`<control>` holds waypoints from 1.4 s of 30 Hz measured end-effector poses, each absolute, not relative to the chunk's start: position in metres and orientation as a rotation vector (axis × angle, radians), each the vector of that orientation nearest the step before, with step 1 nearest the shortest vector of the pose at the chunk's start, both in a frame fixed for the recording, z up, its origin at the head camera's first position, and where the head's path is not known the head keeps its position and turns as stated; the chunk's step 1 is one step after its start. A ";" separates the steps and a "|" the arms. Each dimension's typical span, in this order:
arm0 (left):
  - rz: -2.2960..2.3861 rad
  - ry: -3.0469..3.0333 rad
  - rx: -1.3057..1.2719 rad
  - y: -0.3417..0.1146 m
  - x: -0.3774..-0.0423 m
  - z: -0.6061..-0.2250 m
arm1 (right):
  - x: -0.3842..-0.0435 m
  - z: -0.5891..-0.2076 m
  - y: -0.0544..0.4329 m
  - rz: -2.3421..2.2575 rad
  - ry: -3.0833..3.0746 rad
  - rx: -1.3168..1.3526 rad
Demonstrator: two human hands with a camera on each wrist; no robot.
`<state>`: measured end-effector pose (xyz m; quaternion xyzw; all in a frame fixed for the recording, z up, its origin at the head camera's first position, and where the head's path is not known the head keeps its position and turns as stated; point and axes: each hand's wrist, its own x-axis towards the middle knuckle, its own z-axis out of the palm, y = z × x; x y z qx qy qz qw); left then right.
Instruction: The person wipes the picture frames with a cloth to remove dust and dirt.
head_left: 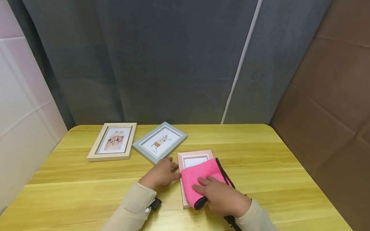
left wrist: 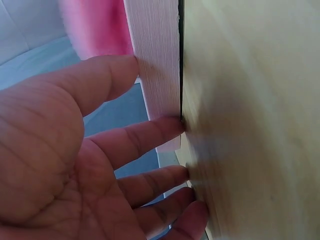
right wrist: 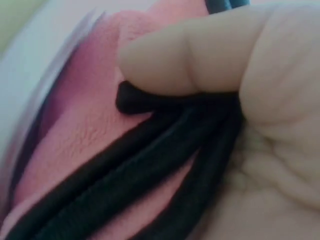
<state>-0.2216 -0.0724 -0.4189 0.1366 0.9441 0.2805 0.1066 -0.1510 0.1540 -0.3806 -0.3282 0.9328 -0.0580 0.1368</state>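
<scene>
A pink picture frame [head_left: 185,199] lies on the table, partly covered by a folded pink cloth [head_left: 192,175] with black edging. My right hand [head_left: 224,197] holds the cloth against the frame, fingers on top. In the right wrist view the thumb [right wrist: 180,62] lies over the cloth's black edges, and the other fingers are hidden behind the cloth. My left hand [head_left: 162,173] is at the frame's left side. Its thumb and index fingertip touch the frame's side edge [left wrist: 155,65] in the left wrist view, with the other fingers extended near the tabletop.
Left of the pink frame, a blue-grey picture frame [head_left: 139,148] lies at an angle. A cream picture frame [head_left: 96,158] is farther left, near the back edge of the wooden table [head_left: 86,192]. Grey cloth [head_left: 173,64] hangs behind; a brown sheet [head_left: 329,106] borders the right side.
</scene>
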 end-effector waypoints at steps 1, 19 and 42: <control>0.822 2.786 0.414 -0.072 -0.221 -0.419 | -0.147 -0.380 0.151 -0.160 2.678 -0.985; 0.783 2.785 0.443 -0.072 -0.224 -0.422 | -0.164 -0.384 0.169 -0.218 2.806 -0.744; 0.782 2.781 0.406 -0.070 -0.220 -0.418 | -0.176 -0.372 0.203 -0.325 2.870 -0.528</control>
